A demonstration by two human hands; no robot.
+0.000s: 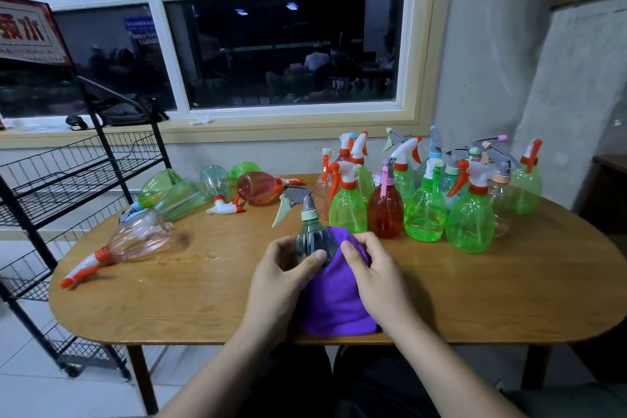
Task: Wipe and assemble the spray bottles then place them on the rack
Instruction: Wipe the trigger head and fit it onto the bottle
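A cream-framed window (288, 44) with dark panes fills the wall behind an oval wooden table (475, 282), and a black wire shelf rack (68, 180) stands on the floor off the table's 9 o'clock edge. At the near middle of the table the left hand (281, 278) grips a clear smoky-blue plastic spray bottle (312, 237). The thumb lies across the bottle's front and the fingers curl round its far side. The bottle stands upright, its grey trigger head and pale green collar already on, with the trigger pointing toward 10 o'clock. The right hand (376, 278) is closed on a purple microfibre cloth (334, 299), fingers curled over the fabric and holding it against the bottle's 3 o'clock side. The rest of the cloth drapes down to the near table edge between the two wrists. From the held bottle, a tight group of upright assembled spray bottles (424, 210) stands at 1 to 2 o'clock, mostly green, with a red translucent one (385, 210) at its near left. At 10 to 11 o'clock several green and clear bottles (176, 193) lie on their sides, along with a red bottle lying down (259, 188) and a loose white-and-orange trigger head (225, 209). At 9 o'clock a clear pinkish bottle with an orange-and-white sprayer (140, 239) lies tipped over, with its nozzle toward the near left edge.
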